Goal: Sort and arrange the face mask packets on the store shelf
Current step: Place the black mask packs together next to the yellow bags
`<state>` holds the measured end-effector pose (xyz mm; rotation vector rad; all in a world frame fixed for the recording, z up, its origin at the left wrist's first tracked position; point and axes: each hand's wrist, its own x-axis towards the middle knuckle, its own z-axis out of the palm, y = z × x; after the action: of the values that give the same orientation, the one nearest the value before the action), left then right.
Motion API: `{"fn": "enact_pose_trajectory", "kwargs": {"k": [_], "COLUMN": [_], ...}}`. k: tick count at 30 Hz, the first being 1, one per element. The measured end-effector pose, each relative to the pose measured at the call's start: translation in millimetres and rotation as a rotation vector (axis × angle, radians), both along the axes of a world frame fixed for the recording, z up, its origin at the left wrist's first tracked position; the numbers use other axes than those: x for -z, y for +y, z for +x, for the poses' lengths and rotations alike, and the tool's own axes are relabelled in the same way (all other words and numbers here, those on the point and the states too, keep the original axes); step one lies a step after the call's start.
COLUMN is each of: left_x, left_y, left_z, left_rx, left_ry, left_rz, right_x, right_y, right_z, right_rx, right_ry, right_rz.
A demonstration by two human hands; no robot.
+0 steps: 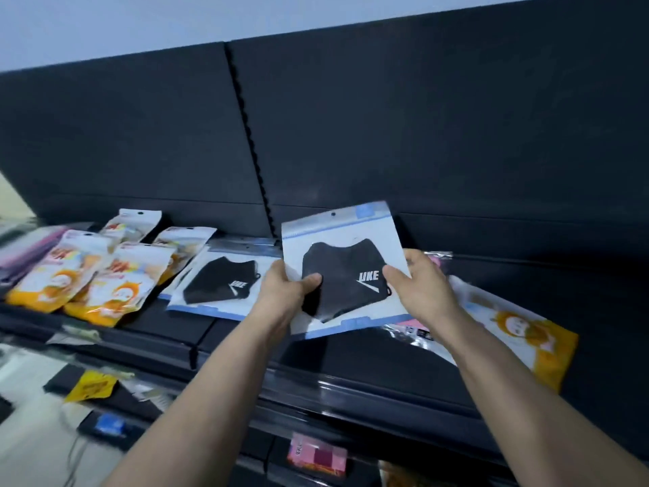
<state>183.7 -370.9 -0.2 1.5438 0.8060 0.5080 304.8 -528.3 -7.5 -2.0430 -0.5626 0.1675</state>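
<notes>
A clear packet with a black mask (346, 272) is held up above the dark shelf (368, 353). My left hand (284, 286) grips its lower left edge and my right hand (418, 286) grips its right edge. A second black-mask packet (217, 282) lies flat on the shelf just to the left. Further left, several orange-and-white cartoon packets (87, 272) lie overlapping in a group. To the right, an orange cartoon packet (516, 332) and a pink packet (414, 328) lie partly under my right hand.
The shelf's dark back panel (421, 135) rises behind the packets, with a notched upright strip (253, 149) in its middle. Pink and purple packets (24, 254) sit at the far left. Lower shelves hold a yellow tag (91, 384) and a pink item (316, 455).
</notes>
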Motion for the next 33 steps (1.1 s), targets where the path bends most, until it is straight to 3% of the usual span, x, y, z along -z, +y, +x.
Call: {"fn": "enact_pose_trajectory", "kwargs": {"k": [5,7,11,14,20,24,28,33], "left_x": [-1,-3,10,26,40,34,32,31], "left_y": [100,136,185,202,227,220,225,234], "left_z": [-43,-58,-70,-68,-56,-44,-33,-25], "left_rx": [-0.104,-0.08,0.04,0.133,0.116,0.118,0.001,0.05], "left_ry": [0.051,0.144,0.744,0.872,0.82,0.687,0.655,0.597], "left_rz": [0.058,0.211,0.725,0.769,0.669,0.552,0.488,0.397], "right_x": [17,20,18,22,28,29,28,25], "right_y": [69,96,145,174,203,191,189,209], "right_z": [-32,-46,-74,-90,-99,-93,-86,-74], "right_rx": [-0.177,-0.219,-0.372,-0.442,-0.272,-0.222,-0.208,-0.207], "right_ry": [-0.124,-0.133,-0.152,-0.095,-0.011,0.0,0.049,0.127], "right_rz": [-0.306,-0.332,-0.422,-0.492,-0.457,-0.453,-0.432,-0.308]}}
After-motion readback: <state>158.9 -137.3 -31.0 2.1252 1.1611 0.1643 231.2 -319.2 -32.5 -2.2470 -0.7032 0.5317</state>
